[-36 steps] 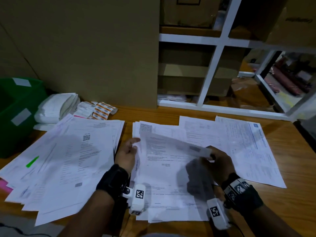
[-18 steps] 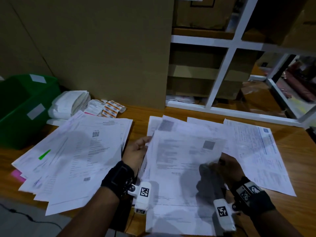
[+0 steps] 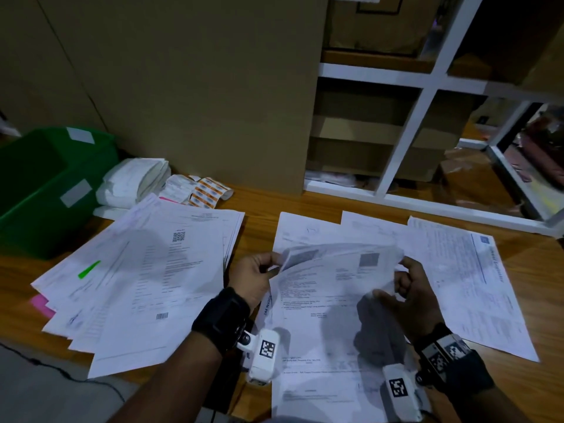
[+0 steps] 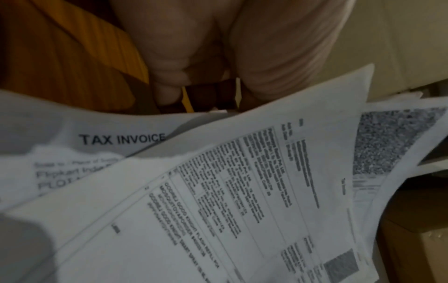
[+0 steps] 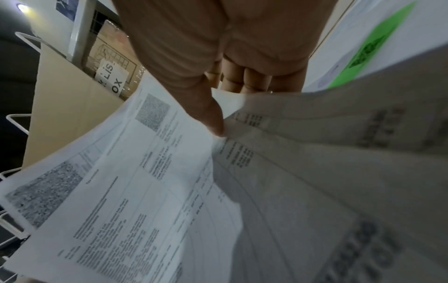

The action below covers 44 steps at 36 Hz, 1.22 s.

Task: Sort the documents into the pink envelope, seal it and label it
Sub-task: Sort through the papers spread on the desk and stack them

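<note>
I hold a small sheaf of white printed invoices (image 3: pixel 329 288) above the middle of the wooden table (image 3: pixel 259 209). My left hand (image 3: pixel 259 276) pinches its upper left corner. My right hand (image 3: pixel 409 288) grips its upper right edge, thumb on top. The top sheet bows upward between them. In the left wrist view the sheets (image 4: pixel 242 181) fan out, one headed TAX INVOICE. The right wrist view shows my thumb (image 5: pixel 211 114) pressing on the papers (image 5: pixel 145 181). A corner of the pink envelope (image 3: pixel 41 303) peeks from under the left pile (image 3: pixel 143 282).
More sheets (image 3: pixel 464 279) lie spread at the right. A green bin (image 3: pixel 45 184) stands at far left, with folded white bags (image 3: pixel 134 181) and orange label strips (image 3: pixel 204 193) behind the left pile. A cardboard wall (image 3: pixel 198 87) and white shelving (image 3: pixel 427 96) close the back.
The top sheet, lifted and bent over a second ago, came down flat on the sheaf, and now its upper edge bows up again between both hands. The view shifted left.
</note>
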### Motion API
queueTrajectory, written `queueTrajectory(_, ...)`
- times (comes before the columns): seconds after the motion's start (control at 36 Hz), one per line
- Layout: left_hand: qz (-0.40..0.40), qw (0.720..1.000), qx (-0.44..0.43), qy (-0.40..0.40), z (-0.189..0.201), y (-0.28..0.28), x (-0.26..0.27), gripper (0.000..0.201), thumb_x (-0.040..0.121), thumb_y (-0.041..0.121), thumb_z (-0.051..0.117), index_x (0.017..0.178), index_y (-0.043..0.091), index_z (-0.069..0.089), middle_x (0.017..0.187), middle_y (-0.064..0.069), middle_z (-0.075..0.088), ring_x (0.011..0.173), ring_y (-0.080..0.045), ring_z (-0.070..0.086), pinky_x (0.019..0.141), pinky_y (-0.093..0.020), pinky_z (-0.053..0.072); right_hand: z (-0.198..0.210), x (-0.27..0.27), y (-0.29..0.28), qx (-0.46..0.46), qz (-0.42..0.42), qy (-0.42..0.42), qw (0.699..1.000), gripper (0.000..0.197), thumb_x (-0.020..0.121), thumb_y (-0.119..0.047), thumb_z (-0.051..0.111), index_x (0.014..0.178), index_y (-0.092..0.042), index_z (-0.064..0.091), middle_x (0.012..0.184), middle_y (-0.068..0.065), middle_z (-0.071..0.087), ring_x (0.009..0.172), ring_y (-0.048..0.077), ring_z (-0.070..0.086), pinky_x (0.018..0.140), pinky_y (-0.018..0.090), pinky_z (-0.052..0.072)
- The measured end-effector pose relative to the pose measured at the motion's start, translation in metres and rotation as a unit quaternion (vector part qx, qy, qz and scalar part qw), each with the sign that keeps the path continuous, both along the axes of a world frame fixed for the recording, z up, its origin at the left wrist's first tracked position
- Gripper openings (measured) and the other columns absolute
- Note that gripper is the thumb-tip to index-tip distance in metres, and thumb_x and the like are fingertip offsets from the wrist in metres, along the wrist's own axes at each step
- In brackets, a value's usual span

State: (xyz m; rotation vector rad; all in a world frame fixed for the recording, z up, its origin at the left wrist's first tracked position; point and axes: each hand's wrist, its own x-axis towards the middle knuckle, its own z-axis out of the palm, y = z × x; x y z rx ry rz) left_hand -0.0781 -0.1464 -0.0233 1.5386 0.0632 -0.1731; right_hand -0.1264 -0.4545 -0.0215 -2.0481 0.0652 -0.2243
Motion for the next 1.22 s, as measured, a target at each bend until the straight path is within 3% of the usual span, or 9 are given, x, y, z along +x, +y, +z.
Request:
queueTrajectory(0.11,-0.011,0.999,0.034,-0.008,-0.002,-0.001,0.001,0.014,0.089,-0.006,0.069,0.096,0.003,0.077,0.107,-0.01,0.077,0.105,-0.033,0.07,0.092,-0.048,0.058,0.004,-0.001,0.002,-0.031,0.014,-0.034,0.999,0.064,0.074,-0.01,0.083,0.122,-0.025,0.045,0.117,-0.017,0.06,0.11,0.002,0.061,0.088,0.018,0.053)
queueTrajectory(0.31,-0.011,0.999,0.05,-0.016,-0.004,-0.001,0.003,0.015,0.088,-0.004,0.072,0.1,0.002,0.078,0.104,-0.008,0.078,0.1,-0.027,0.072,0.085,-0.036,0.059,0.015,-0.005,0.009,-0.067,0.011,-0.083,0.994,0.07,0.077,-0.009,0.081,0.136,-0.019,0.046,0.13,-0.01,0.05,0.116,0.001,0.048,0.083,0.0,0.041)
queueTrajectory(0.53,0.006,1.0,0.004,0.008,0.007,-0.003,0.005,0.015,0.086,-0.001,0.075,0.101,0.0,0.076,0.095,-0.008,0.078,0.082,-0.017,0.073,0.069,-0.029,0.058,0.024,-0.005,0.008,-0.086,-0.021,-0.123,0.988,0.057,0.08,-0.02,0.081,0.129,-0.027,0.053,0.122,-0.011,0.051,0.103,0.015,0.054,0.068,0.021,0.051)
queueTrajectory(0.64,0.005,1.0,0.003,0.018,0.014,-0.004,0.007,0.014,0.084,0.002,0.078,0.095,0.01,0.078,0.094,-0.004,0.079,0.083,-0.02,0.075,0.071,-0.033,0.061,0.026,-0.002,0.005,-0.102,0.035,-0.154,0.982,0.021,0.082,-0.039,0.071,0.096,-0.025,0.065,0.104,-0.02,0.057,0.1,0.005,0.058,0.071,0.032,0.057)
queueTrajectory(0.78,0.021,1.0,-0.012,0.004,0.025,-0.005,0.01,0.017,0.082,-0.003,0.078,0.097,0.006,0.077,0.087,-0.004,0.079,0.071,-0.015,0.073,0.057,-0.026,0.056,0.028,-0.003,0.004,-0.091,0.097,-0.195,0.972,0.03,0.076,0.007,0.074,0.087,-0.021,0.071,0.109,-0.005,0.069,0.106,0.011,0.064,0.072,0.031,0.055)
queueTrajectory(0.94,0.029,0.999,0.008,-0.013,0.024,0.002,0.018,0.036,0.082,-0.007,0.076,0.116,0.002,0.071,0.109,-0.012,0.074,0.087,-0.025,0.069,0.052,-0.021,0.053,0.028,-0.007,0.004,-0.029,0.106,-0.176,0.978,0.054,0.055,0.012,0.038,0.078,-0.025,0.071,0.117,0.0,0.069,0.116,0.021,0.061,0.092,0.034,0.052)
queueTrajectory(1.08,0.016,0.999,0.035,-0.033,0.02,0.003,0.016,0.024,0.081,0.001,0.08,0.102,0.013,0.077,0.102,-0.001,0.078,0.094,-0.02,0.074,0.075,-0.036,0.061,0.025,-0.006,0.002,-0.058,0.085,-0.155,0.983,0.027,0.076,-0.001,0.057,0.09,-0.019,0.07,0.114,-0.002,0.068,0.11,0.014,0.063,0.086,0.033,0.053)
queueTrajectory(1.14,0.011,0.999,0.026,-0.039,0.021,0.0,0.014,0.015,0.085,-0.001,0.075,0.091,0.012,0.078,0.091,0.001,0.079,0.081,-0.013,0.074,0.067,-0.028,0.059,0.021,-0.004,0.0,-0.106,0.047,-0.113,0.987,0.021,0.087,-0.029,0.066,0.107,-0.023,0.066,0.111,-0.008,0.066,0.1,0.01,0.064,0.079,0.024,0.052)
queueTrajectory(1.22,0.025,0.999,0.007,-0.031,0.023,-0.004,0.013,0.012,0.093,0.003,0.067,0.087,0.005,0.077,0.076,-0.001,0.077,0.059,-0.008,0.067,0.05,-0.021,0.05,0.012,0.0,0.0,-0.127,0.021,-0.083,0.988,0.042,0.087,-0.016,0.074,0.126,-0.021,0.058,0.115,-0.009,0.064,0.099,0.013,0.064,0.081,0.022,0.051)
